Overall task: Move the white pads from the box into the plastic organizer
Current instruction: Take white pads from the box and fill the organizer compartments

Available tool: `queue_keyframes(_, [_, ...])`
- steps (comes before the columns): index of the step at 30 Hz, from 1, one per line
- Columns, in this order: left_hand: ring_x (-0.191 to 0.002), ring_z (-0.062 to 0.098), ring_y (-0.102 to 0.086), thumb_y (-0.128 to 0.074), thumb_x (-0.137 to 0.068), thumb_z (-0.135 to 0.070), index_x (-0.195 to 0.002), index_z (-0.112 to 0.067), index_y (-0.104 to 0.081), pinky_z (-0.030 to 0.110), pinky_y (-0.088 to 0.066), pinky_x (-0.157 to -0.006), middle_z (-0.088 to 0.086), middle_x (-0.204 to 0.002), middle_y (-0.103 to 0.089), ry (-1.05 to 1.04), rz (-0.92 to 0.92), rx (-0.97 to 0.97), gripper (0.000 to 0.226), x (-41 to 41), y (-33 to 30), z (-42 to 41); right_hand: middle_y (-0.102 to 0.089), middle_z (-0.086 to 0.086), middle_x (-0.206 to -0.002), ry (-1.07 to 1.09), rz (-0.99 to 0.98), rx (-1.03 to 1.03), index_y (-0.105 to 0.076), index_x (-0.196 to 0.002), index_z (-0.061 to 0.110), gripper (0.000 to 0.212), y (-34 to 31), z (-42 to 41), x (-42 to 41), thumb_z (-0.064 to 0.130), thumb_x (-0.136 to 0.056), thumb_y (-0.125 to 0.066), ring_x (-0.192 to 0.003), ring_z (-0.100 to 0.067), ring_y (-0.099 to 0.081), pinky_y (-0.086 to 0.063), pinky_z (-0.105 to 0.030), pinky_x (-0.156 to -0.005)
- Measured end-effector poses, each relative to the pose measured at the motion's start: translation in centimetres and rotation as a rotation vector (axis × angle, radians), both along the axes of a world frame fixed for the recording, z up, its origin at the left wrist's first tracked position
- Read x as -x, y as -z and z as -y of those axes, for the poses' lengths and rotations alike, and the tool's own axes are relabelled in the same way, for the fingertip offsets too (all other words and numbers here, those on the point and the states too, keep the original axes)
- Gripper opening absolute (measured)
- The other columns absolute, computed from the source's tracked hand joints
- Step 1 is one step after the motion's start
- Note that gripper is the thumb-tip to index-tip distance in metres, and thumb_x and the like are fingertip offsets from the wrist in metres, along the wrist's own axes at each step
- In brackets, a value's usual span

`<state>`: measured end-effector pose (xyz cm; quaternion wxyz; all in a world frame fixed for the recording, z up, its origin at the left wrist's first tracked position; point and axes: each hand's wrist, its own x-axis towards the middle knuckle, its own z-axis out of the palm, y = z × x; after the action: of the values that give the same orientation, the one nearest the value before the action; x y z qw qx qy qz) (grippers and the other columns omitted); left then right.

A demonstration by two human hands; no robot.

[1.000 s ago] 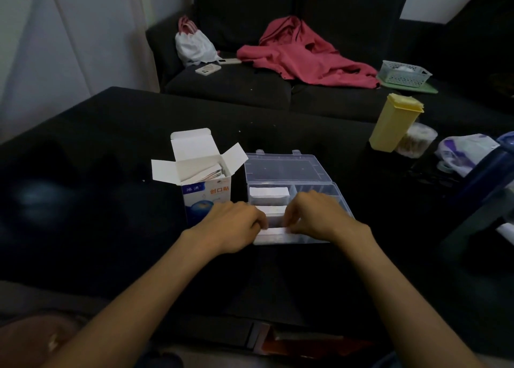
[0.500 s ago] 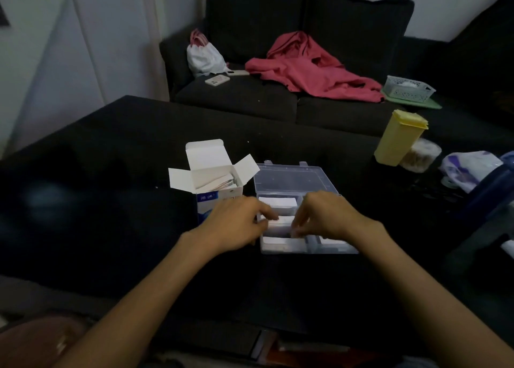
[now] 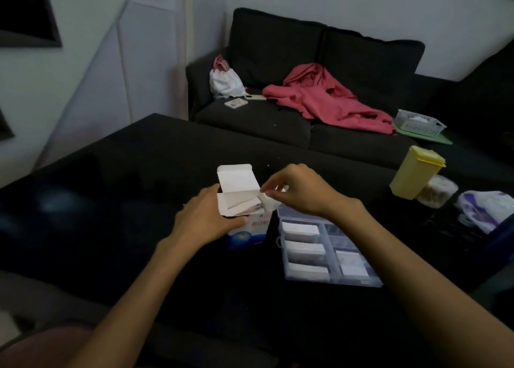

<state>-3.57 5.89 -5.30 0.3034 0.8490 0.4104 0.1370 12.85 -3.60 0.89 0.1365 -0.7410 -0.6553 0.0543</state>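
A small white and blue cardboard box (image 3: pixel 244 225) stands open on the black table (image 3: pixel 139 173), its flaps up, with white pads showing inside. My left hand (image 3: pixel 205 217) grips the box's left side. Over the box's open top, my right hand (image 3: pixel 294 189) has its fingers curled and pinches something white at the right flap; whether that is a pad or the flap I cannot tell. Just right of the box lies the clear plastic organizer (image 3: pixel 364 282), lid open, with white pads (image 3: pixel 301 228) in several compartments.
A yellow lidded container (image 3: pixel 414 173) and a round clear tub (image 3: pixel 436 191) stand at the table's right, beside a white and purple bag (image 3: pixel 484 209). Behind is a dark sofa (image 3: pixel 278 61) with a red garment (image 3: pixel 328 97), a white bag (image 3: pixel 225 82) and a white basket (image 3: pixel 420 121).
Both hands left the organizer and went up and left to the box. The left hand now grips the box and the right hand pinches at its top. The view shifted left.
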Motion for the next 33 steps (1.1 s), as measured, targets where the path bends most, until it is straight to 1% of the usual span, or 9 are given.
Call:
queue_keyframes(3, [-0.103,0.018,-0.057,-0.074,-0.065,-0.058,-0.121,-0.029,-0.050,0.035,-0.047,-0.077,-0.003,-0.120,-0.055,-0.015,-0.053,0.067,0.068,-0.1,0.5,-0.5,-0.064,0.005,-0.102,0.039,0.017,0.126,-0.069,-0.107,0.018,0.020,0.4,-1.9,0.6,0.022,-0.089,-0.060,-0.084,-0.003,-0.053,-0.043,-0.017,-0.067])
queue_keyframes(6, [-0.101,0.021,-0.058,-0.076,-0.051,-0.065,-0.119,-0.027,-0.054,0.042,-0.051,-0.083,0.000,-0.118,-0.056,-0.007,-0.067,0.131,0.081,-0.4,0.7,-1.0,-0.052,0.010,-0.093,0.116,0.030,0.190,-0.069,-0.103,0.017,0.018,1.0,-2.4,0.5,0.022,-0.087,-0.062,-0.075,-0.003,-0.047,-0.037,-0.014,-0.058])
queue_keyframes(13, [-0.115,0.018,-0.052,-0.082,-0.068,-0.030,-0.127,-0.018,-0.052,0.035,-0.047,-0.093,-0.002,-0.122,-0.053,0.140,0.122,0.413,0.067,-0.2,-0.1,-0.9,-0.053,0.008,-0.091,0.164,-0.030,0.202,-0.070,-0.101,0.019,0.017,3.0,-0.8,-0.2,0.017,-0.086,-0.063,-0.079,-0.006,-0.052,-0.048,-0.016,-0.063])
queue_keyframes(15, [-0.110,0.016,-0.055,-0.085,-0.062,-0.035,-0.123,-0.021,-0.056,0.038,-0.048,-0.094,-0.002,-0.123,-0.059,0.134,0.156,0.377,0.069,-0.1,0.0,-1.0,-0.056,0.007,-0.090,0.197,-0.036,0.125,-0.071,-0.100,0.018,0.017,3.4,-0.5,-0.2,0.018,-0.086,-0.064,-0.073,-0.005,-0.053,-0.049,-0.017,-0.063])
queue_keyframes(20, [-0.103,0.012,-0.052,-0.084,-0.060,-0.046,-0.122,-0.026,-0.055,0.031,-0.045,-0.082,-0.006,-0.121,-0.053,0.010,0.150,-0.040,0.072,-0.1,0.7,-0.4,-0.066,-0.003,-0.101,0.293,-0.145,-0.018,-0.070,-0.106,0.017,0.020,4.1,-0.4,-0.2,0.016,-0.088,-0.062,-0.075,-0.006,-0.055,-0.049,-0.022,-0.069])
queue_keyframes(23, [-0.114,0.015,-0.050,-0.084,-0.063,-0.040,-0.130,-0.025,-0.047,0.032,-0.043,-0.086,-0.006,-0.129,-0.048,-0.004,0.150,-0.090,0.078,-0.3,1.3,-0.5,-0.068,-0.006,-0.105,0.325,-0.192,-0.030,-0.068,-0.111,0.014,0.024,4.3,-0.6,-0.2,0.015,-0.088,-0.061,-0.084,-0.010,-0.059,-0.052,-0.027,-0.080])
queue_keyframes(26, [-0.110,0.014,-0.053,-0.078,-0.070,-0.043,-0.126,-0.025,-0.051,0.029,-0.044,-0.081,-0.007,-0.125,-0.053,-0.004,0.189,-0.126,0.064,-0.3,1.8,-0.7,-0.068,-0.006,-0.104,0.287,-0.240,-0.015,-0.067,-0.112,0.015,0.024,4.7,-0.9,-0.3,0.015,-0.089,-0.060,-0.086,-0.011,-0.061,-0.053,-0.029,-0.084])
queue_keyframes(29, [-0.106,0.012,-0.055,-0.063,-0.086,-0.044,-0.120,-0.026,-0.059,0.027,-0.041,-0.077,-0.007,-0.118,-0.059,-0.022,0.258,-0.179,0.039,-0.5,1.9,-0.8,-0.067,-0.003,-0.098,0.231,-0.140,-0.045,-0.065,-0.116,0.019,0.026,5.1,-1.2,-0.1,0.020,-0.090,-0.059,-0.086,-0.012,-0.060,-0.054,-0.032,-0.083])
queue_keyframes(33, [-0.104,0.012,-0.056,-0.061,-0.089,-0.036,-0.117,-0.024,-0.064,0.024,-0.038,-0.077,-0.005,-0.114,-0.062,-0.066,0.315,-0.133,0.031,-0.8,1.9,-1.4,-0.063,-0.003,-0.109,0.163,0.182,-0.090,-0.063,-0.118,0.019,0.030,5.2,-1.6,0.5,0.030,-0.091,-0.056,-0.097,-0.016,-0.055,-0.042,-0.024,-0.077])
